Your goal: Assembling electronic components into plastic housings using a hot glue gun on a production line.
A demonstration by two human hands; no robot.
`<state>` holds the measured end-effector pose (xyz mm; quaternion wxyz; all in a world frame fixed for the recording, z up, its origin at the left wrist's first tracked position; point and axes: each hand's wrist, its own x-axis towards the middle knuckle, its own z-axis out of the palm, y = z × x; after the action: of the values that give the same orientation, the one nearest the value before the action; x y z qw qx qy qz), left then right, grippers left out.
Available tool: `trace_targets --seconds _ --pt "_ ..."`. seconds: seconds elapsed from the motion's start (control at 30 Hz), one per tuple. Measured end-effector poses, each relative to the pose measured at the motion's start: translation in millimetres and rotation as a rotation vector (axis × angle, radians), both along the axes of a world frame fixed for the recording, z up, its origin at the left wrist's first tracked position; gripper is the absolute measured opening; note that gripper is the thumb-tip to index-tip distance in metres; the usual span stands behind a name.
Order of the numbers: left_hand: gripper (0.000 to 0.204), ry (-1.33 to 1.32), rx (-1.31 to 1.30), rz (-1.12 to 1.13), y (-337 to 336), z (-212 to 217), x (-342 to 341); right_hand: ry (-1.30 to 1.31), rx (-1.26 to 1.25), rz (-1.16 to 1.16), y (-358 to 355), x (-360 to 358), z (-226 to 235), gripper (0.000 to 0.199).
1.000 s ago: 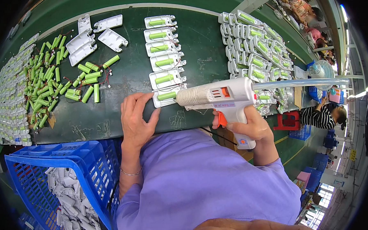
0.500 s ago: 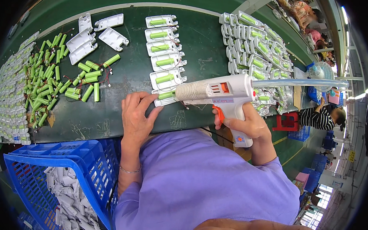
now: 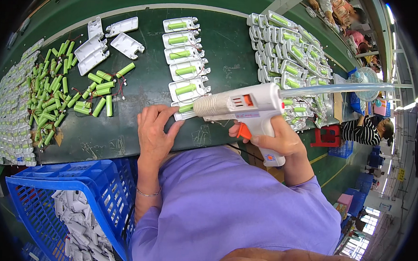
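Note:
My right hand (image 3: 283,138) is wrapped around the handle of a white hot glue gun (image 3: 261,105), fingers at its orange trigger (image 3: 244,131). A clear glue stick (image 3: 332,89) juts from its back. The gun's front end covers part of the nearest white plastic casing (image 3: 185,115), which holds a green cylindrical battery (image 3: 185,108). The tip of the nozzle is hard to make out. My left hand (image 3: 154,133) pinches that casing's left end between thumb and forefinger. Beyond it, several similar casings (image 3: 186,70) with green batteries lie in a column.
Loose green batteries with wires (image 3: 57,86) and bare white casings (image 3: 92,53) lie left on the green table (image 3: 136,87). Filled casings (image 3: 291,52) are stacked at right, more (image 3: 11,108) at far left. A blue basket (image 3: 90,172) of white parts stands below the edge.
The glue gun has shifted slightly left along the casing, covering more of the green battery. More of the orange trigger shows. My left hand keeps its place on the casing.

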<state>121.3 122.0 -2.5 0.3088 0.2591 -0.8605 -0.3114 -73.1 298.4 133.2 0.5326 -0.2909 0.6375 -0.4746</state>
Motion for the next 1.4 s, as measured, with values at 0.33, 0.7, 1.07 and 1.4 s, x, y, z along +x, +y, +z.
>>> trace_targets --seconds 0.33,0.7,1.07,1.4 --pt "0.033 0.114 0.244 0.108 -7.5 29.9 -12.6 -0.185 -0.274 -0.298 17.0 -9.6 1.9 0.064" --pt "0.032 -0.353 -0.508 0.026 -153.6 39.1 -141.3 -0.275 -0.612 -0.44 64.1 -19.0 -11.3 0.066" --pt "0.011 -0.367 -0.36 -0.188 -179.2 21.3 -168.9 -0.379 -0.713 -0.321 95.4 -40.2 -34.9 0.056" --pt "0.011 -0.291 -0.505 -0.276 -195.6 28.6 -165.4 -0.362 -0.767 -0.304 110.8 -36.5 -46.1 0.063"
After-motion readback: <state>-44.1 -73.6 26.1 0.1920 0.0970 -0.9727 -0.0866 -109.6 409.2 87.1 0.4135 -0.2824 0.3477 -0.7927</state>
